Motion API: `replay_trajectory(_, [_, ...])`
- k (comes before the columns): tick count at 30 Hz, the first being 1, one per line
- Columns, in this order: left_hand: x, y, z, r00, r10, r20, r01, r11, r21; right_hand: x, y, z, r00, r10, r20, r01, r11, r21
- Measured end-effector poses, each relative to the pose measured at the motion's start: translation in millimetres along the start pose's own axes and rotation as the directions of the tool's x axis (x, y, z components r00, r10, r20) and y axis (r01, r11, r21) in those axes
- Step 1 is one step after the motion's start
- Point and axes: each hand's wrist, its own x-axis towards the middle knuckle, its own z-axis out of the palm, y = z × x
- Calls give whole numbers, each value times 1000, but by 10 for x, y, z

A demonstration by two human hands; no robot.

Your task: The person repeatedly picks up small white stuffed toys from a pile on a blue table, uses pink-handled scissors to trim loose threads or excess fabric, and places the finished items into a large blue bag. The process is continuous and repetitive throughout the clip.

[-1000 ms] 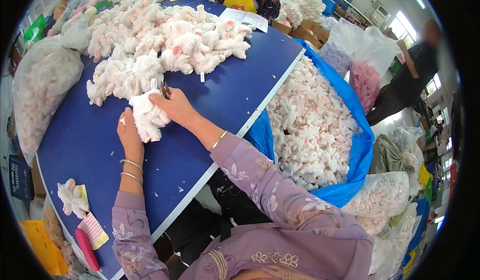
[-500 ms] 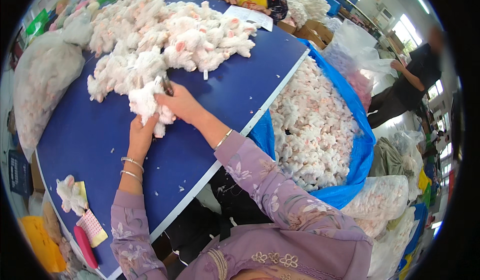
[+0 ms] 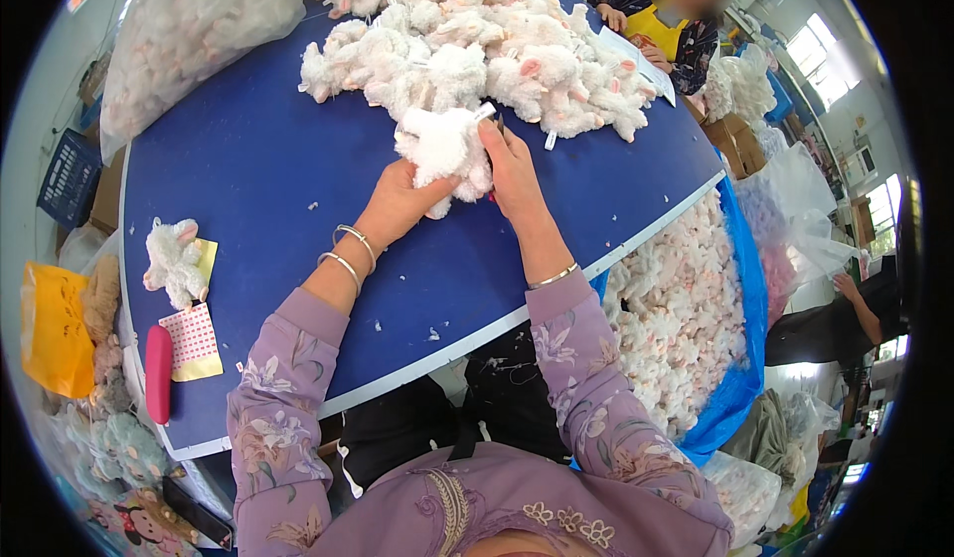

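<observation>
Over the blue table, a small white plush toy is gripped in my left hand, the thumb pressed across its lower part. My right hand is closed at the toy's right side. From its fingers pokes the dark tip of a small hand tool, mostly hidden, so its kind is unclear. A white fabric label stands out from the toy's upper right, next to my right fingertips. Just beyond lies a big heap of similar white plush toys, some showing pink ears.
On the blue table's left lie a lone plush toy, a dotted sheet and a pink case. A blue-lined sack of plush pieces stands right. A filled clear bag sits far left. A co-worker sits across.
The view has swung left, so the table sits further right. Both hands still hold the toy, now turned so its white label shows. My left hand has come up along its side.
</observation>
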Motion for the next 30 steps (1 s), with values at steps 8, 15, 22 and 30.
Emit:
replay_trajectory(8, [5,-27,23,997,55,59,-61,992,107,52,-43,-176,978,-179,-102,139,939,-314])
replay_trajectory(15, [0,-36,127,984,-35,177,39,999,-20,119,-121,-332,951,-24,-307,27,1000,4])
replay_trajectory(22, [68,-138,-51,879,84,469,229,788,-571,2,-267,-347,948,152,281,-222,945,239])
replay_trajectory(30, [63,-16,50,916,-150,371,330,809,-487,24,-135,-281,996,31,-87,-54,957,-286])
